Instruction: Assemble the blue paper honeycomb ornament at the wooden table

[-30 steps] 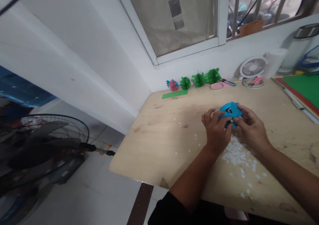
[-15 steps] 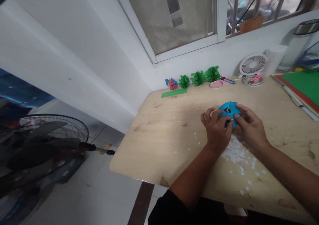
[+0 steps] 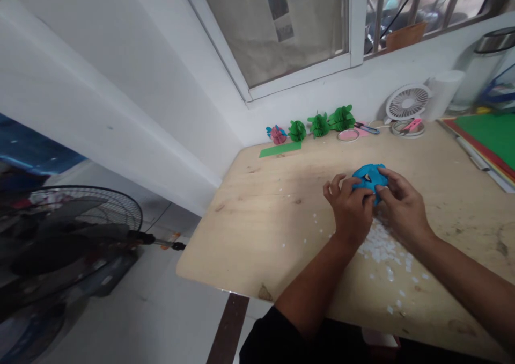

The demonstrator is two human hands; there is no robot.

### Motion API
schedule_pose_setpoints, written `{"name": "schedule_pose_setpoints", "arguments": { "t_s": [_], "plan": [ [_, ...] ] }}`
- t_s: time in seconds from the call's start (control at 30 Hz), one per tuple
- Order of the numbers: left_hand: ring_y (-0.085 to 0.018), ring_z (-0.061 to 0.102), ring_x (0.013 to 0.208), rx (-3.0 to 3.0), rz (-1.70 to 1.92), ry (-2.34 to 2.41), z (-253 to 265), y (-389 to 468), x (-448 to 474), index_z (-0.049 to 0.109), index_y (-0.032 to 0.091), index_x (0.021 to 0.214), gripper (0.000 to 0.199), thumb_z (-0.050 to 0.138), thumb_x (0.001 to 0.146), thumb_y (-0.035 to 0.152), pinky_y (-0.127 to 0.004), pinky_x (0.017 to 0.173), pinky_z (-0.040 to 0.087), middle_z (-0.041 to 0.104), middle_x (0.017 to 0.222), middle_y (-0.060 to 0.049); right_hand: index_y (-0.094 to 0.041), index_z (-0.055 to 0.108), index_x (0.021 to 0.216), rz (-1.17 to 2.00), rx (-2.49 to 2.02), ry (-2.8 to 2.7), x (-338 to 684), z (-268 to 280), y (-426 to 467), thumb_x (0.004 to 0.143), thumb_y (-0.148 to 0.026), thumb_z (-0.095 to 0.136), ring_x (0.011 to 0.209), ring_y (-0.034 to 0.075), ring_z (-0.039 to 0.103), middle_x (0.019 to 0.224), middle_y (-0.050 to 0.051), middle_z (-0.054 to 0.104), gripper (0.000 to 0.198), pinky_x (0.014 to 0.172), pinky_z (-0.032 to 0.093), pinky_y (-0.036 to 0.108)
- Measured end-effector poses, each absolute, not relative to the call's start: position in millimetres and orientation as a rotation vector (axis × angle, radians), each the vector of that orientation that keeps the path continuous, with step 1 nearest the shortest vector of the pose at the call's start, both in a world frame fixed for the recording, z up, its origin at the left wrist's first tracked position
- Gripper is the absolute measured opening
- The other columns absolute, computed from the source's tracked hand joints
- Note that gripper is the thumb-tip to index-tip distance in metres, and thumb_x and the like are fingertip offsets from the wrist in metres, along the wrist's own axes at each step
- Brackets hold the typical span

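Gripping blue paper craft [image 3: 373, 175] from either side with left hand [image 3: 350, 209] and right hand [image 3: 408, 208], over wooden table [image 3: 249, 219]. Already rounded, with dark opening; partly covered, so impossible to judge any remaining work. Crowded close below by white scraps [image 3: 380, 247], possibly in the way; backed by green paper figures [image 3: 341, 118], pink-and-blue paper figure [image 3: 277, 135], white desk fan [image 3: 407, 103].
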State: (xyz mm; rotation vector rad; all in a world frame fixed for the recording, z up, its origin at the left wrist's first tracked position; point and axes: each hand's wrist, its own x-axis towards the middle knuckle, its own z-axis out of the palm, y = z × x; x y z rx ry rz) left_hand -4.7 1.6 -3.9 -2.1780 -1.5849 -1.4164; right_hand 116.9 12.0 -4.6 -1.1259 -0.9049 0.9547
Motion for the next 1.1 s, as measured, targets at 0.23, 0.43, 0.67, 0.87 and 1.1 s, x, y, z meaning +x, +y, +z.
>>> {"name": "schedule_pose_setpoints", "arguments": {
  "t_s": [0.23, 0.43, 0.67, 0.87, 1.1],
  "plan": [
    [-0.029, 0.057, 0.130, -2.270, -1.430, -1.644, 0.6, 2.0, -8.7, 0.079, 0.028, 0.085, 0.006, 0.081, 0.090, 0.025, -0.048, 0.113, 0.042, 0.076, 0.119, -0.002, -0.029, 0.079, 0.118, 0.922, -1.134, -0.968, 118.8, -4.1, 12.4, 0.076, -0.047, 0.088, 0.077, 0.019, 0.068, 0.097, 0.004, 0.077, 0.047, 0.067, 0.059, 0.032],
    [-0.029, 0.057, 0.127, -2.224, -1.444, -1.576, -3.0, 2.7, -8.1, 0.080, 0.028, 0.090, 0.002, 0.081, 0.091, 0.027, -0.049, 0.114, 0.041, 0.077, 0.113, -0.003, -0.027, 0.077, 0.120, 0.877, -1.157, -0.962, 119.4, -4.6, 12.5, 0.078, -0.045, 0.085, 0.085, 0.022, 0.070, 0.102, 0.006, 0.076, 0.047, 0.069, 0.059, 0.035],
    [-0.028, 0.058, 0.128, -2.216, -1.418, -1.606, -2.1, 3.3, -8.3, 0.080, 0.028, 0.083, 0.008, 0.081, 0.091, 0.027, -0.047, 0.114, 0.042, 0.077, 0.113, -0.003, -0.026, 0.076, 0.118, 0.902, -1.158, -0.945, 117.0, -2.9, 10.8, 0.074, -0.045, 0.087, 0.083, 0.021, 0.067, 0.096, 0.004, 0.073, 0.049, 0.065, 0.055, 0.032],
    [-0.028, 0.058, 0.127, -2.159, -1.458, -1.555, -1.9, 1.8, -7.2, 0.080, 0.028, 0.087, 0.004, 0.082, 0.090, 0.028, -0.047, 0.113, 0.042, 0.077, 0.112, -0.003, -0.025, 0.076, 0.121, 0.844, -1.157, -0.953, 117.4, -0.3, 10.7, 0.077, -0.042, 0.085, 0.085, 0.020, 0.067, 0.100, 0.006, 0.073, 0.048, 0.063, 0.054, 0.031],
    [-0.029, 0.060, 0.124, -2.147, -1.426, -1.607, -1.5, 0.1, -4.2, 0.081, 0.028, 0.085, 0.005, 0.083, 0.089, 0.026, -0.050, 0.112, 0.043, 0.077, 0.108, -0.003, -0.025, 0.075, 0.122, 0.829, -1.165, -0.961, 116.8, -1.1, 9.8, 0.078, -0.042, 0.083, 0.084, 0.021, 0.067, 0.103, 0.006, 0.073, 0.048, 0.063, 0.055, 0.032]
  ]
}}
